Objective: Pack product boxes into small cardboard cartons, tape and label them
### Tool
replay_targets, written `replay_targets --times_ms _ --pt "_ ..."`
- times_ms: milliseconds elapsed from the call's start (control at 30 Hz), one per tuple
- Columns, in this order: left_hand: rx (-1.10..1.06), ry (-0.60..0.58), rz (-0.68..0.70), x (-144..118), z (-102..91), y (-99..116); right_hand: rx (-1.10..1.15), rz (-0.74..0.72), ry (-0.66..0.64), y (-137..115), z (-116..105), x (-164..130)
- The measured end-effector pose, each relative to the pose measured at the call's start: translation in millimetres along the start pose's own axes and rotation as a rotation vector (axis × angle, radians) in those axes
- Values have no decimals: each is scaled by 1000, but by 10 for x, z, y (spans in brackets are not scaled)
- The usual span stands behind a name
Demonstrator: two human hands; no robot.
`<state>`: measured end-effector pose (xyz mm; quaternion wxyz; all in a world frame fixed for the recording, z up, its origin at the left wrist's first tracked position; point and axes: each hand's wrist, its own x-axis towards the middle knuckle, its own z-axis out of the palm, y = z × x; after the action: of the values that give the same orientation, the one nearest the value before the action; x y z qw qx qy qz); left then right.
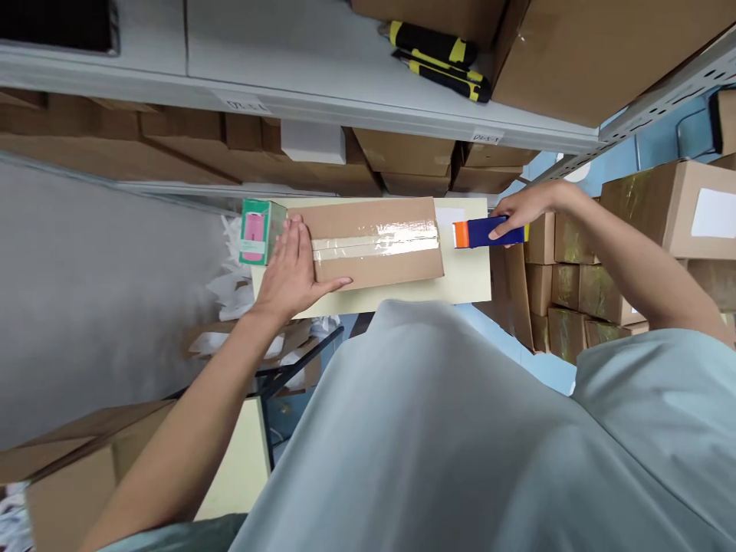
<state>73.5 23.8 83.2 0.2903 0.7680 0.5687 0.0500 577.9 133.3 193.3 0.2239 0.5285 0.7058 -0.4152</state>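
The cardboard box [376, 240] lies on a pale tabletop [465, 280] in front of the person, its long axis running from 9 to 3 o'clock, with a strip of clear tape [376, 239] laid along that same axis over the top seam; the left hand [293, 268] rests flat on the box's 9 o'clock end, fingers together and extended, thumb reaching along the near side; the right hand [526, 208] is wrapped around a blue tape dispenser [486, 232] whose orange end sits just beside the box's 3 o'clock end, apart from it or barely touching; which of the two cannot be told. So the box lies at 9 o'clock from the dispenser, and the left hand is the one on it. A green and pink carton [260, 231] stands just at 9 o'clock of the left hand, on the table's edge. Yellow and black tools [440, 60] lie on the shelf at 12 o'clock. The person's shirt hides the table's near edge; the dispenser's blade and the right fingertips are too small to make out.
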Motion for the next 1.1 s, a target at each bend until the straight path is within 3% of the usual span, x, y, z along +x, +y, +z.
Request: replay_targets --times_ms 67,133,367,533,600,700,833,967,1033,1100 --pt "43 -7 10 -3 4 -14 -39 23 -194 -31 41 72" --pt "59 -10 5 -3 6 -19 -49 24 -271 -68 69 92" --pt "83 -10 -3 -16 12 -1 -177 70 -129 -311 373 113" --pt "134 -23 4 -86 26 -33 -265 239 -17 -440 696 149" --pt "166 -12 30 -110 34 -12 -235 226 33 -430 713 64" --pt "189 46 105 -32 23 171 -174 158 206 -458 567 -121" --pt "198 183 343 384 -115 722 -118 49 486 -743 166 -178" --pt "186 345 485 937 -322 1239 -163 -251 697 -1288 -361 163" --pt "147 383 441 1186 -410 1323 -224 -366 749 -1596 -625 420" --pt "94 395 334 1396 -494 1289 -279 -367 756 -1886 -843 669"
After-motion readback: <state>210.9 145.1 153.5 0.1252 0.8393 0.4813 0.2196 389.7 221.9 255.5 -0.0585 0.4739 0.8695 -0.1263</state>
